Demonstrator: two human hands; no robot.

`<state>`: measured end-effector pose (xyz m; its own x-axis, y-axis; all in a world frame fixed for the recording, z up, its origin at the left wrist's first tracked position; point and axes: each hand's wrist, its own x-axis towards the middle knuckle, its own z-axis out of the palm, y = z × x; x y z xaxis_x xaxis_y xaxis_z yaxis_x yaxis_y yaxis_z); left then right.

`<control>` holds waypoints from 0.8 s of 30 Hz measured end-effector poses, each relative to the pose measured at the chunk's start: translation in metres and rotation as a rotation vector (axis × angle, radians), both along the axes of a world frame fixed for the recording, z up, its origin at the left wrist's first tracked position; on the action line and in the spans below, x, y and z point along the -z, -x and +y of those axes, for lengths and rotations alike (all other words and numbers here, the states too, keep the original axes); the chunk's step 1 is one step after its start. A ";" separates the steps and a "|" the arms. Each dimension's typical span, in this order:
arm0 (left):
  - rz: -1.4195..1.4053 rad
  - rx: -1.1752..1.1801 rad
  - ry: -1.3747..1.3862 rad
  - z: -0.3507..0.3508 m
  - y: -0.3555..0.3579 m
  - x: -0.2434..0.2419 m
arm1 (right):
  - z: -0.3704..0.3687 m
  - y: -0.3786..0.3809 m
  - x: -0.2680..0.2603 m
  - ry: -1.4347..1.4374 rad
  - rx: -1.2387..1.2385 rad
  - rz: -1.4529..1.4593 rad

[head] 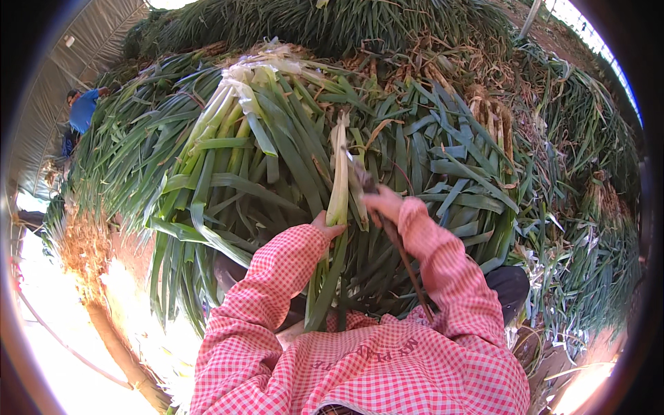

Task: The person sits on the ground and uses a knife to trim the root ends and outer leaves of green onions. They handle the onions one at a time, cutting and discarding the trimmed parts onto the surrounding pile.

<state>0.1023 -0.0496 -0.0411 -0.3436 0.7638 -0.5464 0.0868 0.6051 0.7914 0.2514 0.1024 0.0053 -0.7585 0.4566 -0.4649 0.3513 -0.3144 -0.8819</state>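
My left hand [328, 226] is closed around a leek or large green onion [339, 181], with its pale stem upright and its green leaves hanging below towards my lap. Just to the right, my right hand [383, 203] grips a dark tool with a long handle [406, 259]; its blurred metal end [358, 168] is beside the stem, and whether they touch I cannot tell. A pile of pale, peeled stalks [220, 111] lies at the upper left of my hands, their white ends away from me. Unpeeled stalks with dry roots and brownish skins [487, 111] lie at the right.
Large heaps of green stalks [337, 23] rise ahead and on the right [586, 259]. A person in a blue shirt [83, 110] is at the far left, beside the heap. Brown roots [85, 249] and a pole-like length [124, 358] lie at the lower left.
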 end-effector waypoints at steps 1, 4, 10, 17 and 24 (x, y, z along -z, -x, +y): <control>-0.022 -0.014 0.010 0.000 -0.006 -0.012 | -0.018 -0.014 -0.006 -0.049 -0.002 -0.019; 0.038 0.031 0.058 -0.007 -0.024 -0.026 | -0.032 -0.009 -0.003 -0.014 0.037 0.011; 0.025 0.097 -0.241 -0.009 -0.030 0.017 | 0.078 0.060 0.038 -0.236 0.214 -0.213; -0.533 -0.151 -0.055 -0.008 -0.029 -0.006 | 0.072 0.020 0.020 -0.032 0.181 -0.140; -0.291 -0.115 -0.101 -0.034 0.011 -0.155 | 0.013 -0.029 -0.004 0.189 0.340 0.012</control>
